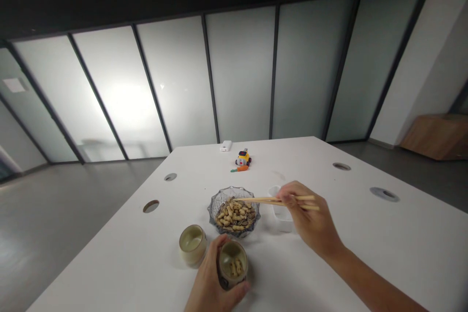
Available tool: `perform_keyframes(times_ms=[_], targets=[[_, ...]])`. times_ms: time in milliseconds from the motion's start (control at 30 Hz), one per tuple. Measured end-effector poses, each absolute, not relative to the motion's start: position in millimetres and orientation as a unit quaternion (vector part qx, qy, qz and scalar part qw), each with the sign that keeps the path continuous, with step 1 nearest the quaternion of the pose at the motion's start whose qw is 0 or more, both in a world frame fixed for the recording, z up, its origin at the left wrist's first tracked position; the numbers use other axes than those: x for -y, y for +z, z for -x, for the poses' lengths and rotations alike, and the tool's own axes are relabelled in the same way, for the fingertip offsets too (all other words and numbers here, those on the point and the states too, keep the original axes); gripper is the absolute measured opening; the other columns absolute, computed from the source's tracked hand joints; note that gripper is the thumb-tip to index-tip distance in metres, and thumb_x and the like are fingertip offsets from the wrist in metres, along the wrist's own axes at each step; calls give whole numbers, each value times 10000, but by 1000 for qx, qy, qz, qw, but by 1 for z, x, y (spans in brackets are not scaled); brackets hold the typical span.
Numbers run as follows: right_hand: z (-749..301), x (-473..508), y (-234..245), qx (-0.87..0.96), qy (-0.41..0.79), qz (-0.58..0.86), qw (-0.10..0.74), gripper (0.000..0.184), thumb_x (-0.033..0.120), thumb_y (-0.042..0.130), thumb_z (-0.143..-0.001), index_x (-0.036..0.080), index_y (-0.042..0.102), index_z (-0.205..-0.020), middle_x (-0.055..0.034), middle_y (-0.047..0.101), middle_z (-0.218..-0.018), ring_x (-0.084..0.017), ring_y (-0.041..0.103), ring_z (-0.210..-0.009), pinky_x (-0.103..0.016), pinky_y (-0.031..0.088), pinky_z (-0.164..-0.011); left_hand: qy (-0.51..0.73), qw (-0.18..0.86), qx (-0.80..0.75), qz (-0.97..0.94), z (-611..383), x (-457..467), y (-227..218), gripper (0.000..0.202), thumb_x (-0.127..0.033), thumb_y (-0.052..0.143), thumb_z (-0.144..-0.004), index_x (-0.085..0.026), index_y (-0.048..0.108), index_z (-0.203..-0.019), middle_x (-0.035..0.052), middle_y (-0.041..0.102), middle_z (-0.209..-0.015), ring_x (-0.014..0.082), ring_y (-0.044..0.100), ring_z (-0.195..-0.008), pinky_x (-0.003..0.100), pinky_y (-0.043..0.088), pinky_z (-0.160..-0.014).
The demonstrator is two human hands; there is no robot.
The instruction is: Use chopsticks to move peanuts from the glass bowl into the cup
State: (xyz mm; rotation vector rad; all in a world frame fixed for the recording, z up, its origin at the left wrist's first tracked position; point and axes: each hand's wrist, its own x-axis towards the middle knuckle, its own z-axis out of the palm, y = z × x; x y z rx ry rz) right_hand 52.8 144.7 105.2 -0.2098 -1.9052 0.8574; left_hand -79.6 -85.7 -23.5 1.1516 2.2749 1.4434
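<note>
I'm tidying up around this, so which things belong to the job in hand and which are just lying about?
In use:
- Pale wooden chopsticks, right hand
- Round greenish ceramic cup holding peanuts, left hand
- Grey faceted-glass bowl of peanuts
- Perhaps: similar greenish cup; clear plastic container

Apparently lying about:
- Yellow toy vehicle
- Orange toy carrot
- White rectangular block

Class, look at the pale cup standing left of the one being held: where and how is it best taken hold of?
Probably grip the pale cup around its outer wall, coming from its left: it stands upright, its wall is round and no handle shows. Its left flank is open, whereas the left hand with the held cup crowds its right and the glass bowl sits beyond.
</note>
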Motion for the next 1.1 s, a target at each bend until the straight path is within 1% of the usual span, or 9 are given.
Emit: perform_keyframes(times_ms=[67, 133, 267, 367, 500, 633, 800, 967, 1100], targets=[[-42, -140, 115, 810, 367, 73, 452, 456, 526, 587, -1043, 207, 703, -739, -22, 672, -696, -178, 628, -628, -271, 488, -610, 494, 100, -765, -401, 82, 86, -28, 803, -245, 827, -665, -161, 567, -1420, 176, 711, -1379, 387, 676, -1288, 525, 528, -1142], [-34, -138, 117, 810, 392, 84, 428, 468, 543, 583, -1037, 204, 700, -738, -14, 658, -667, -176, 621, -604, -266, 483, -577, 493, 99, -761, -411, 85, 86, -32, 815, -265, 834, -668, -163, 564, -1431, 179, 711, -1379, 390, 680, -1283, 521, 540, -1127], [-28, -141, 111, 791, 438, 117, 411, 502, 616, 589, -1003, 206, 698, -734, -31, 701, -680, -211, 688, -644, -279, 530, -594, 483, 106, -763, -416, 90, 87, -38, 844, -272, 848, -644, -165, 568, -1433, 179, 705, -1398, 400, 671, -1302, 512, 533, -1138], [-29, -147, 107, 788, 452, 129, 397, 500, 621, 585, -1004, 204, 712, -759, -45, 733, -716, -230, 722, -682, -293, 553, -622, 482, 116, -766, -409, 89, 88, -37, 849, -253, 845, -639, -174, 566, -1437, 179, 690, -1428, 407, 651, -1330, 518, 517, -1155], [-30, -148, 106, 800, 445, 121, 382, 492, 603, 586, -1012, 201, 730, -768, -45, 734, -715, -230, 722, -688, -293, 550, -619, 492, 122, -761, -406, 87, 89, -33, 875, -237, 829, -641, -172, 529, -1461, 189, 672, -1447, 413, 636, -1347, 540, 499, -1169], [-27, -144, 102, 784, 492, 119, 360, 486, 615, 625, -988, 196, 730, -765, -27, 698, -694, -223, 733, -652, -295, 600, -617, 490, 126, -759, -410, 84, 91, -29, 865, -261, 816, -684, -160, 491, -1480, 196, 666, -1444, 399, 643, -1337, 533, 498, -1170], [-26, -140, 100, 761, 535, 112, 349, 468, 626, 680, -948, 195, 747, -781, -39, 710, -745, -251, 772, -721, -326, 660, -668, 486, 123, -767, -400, 82, 90, -29, 894, -246, 798, -675, -155, 462, -1498, 184, 651, -1462, 383, 627, -1357, 510, 480, -1197], [-28, -138, 104, 781, 494, 112, 365, 484, 615, 648, -964, 196, 735, -738, -35, 702, -709, -218, 726, -664, -283, 622, -611, 479, 128, -770, -403, 81, 90, -27, 927, -251, 789, -693, -166, 417, -1538, 175, 647, -1457, 376, 622, -1357, 509, 481, -1195], [-28, -138, 106, 780, 498, 115, 362, 472, 606, 646, -966, 197, 739, -750, -37, 723, -708, -223, 741, -662, -285, 618, -607, 482, 136, -766, -403, 80, 90, -24, 944, -248, 788, -696, -172, 388, -1549, 174, 640, -1449, 370, 622, -1351, 506, 475, -1195]])
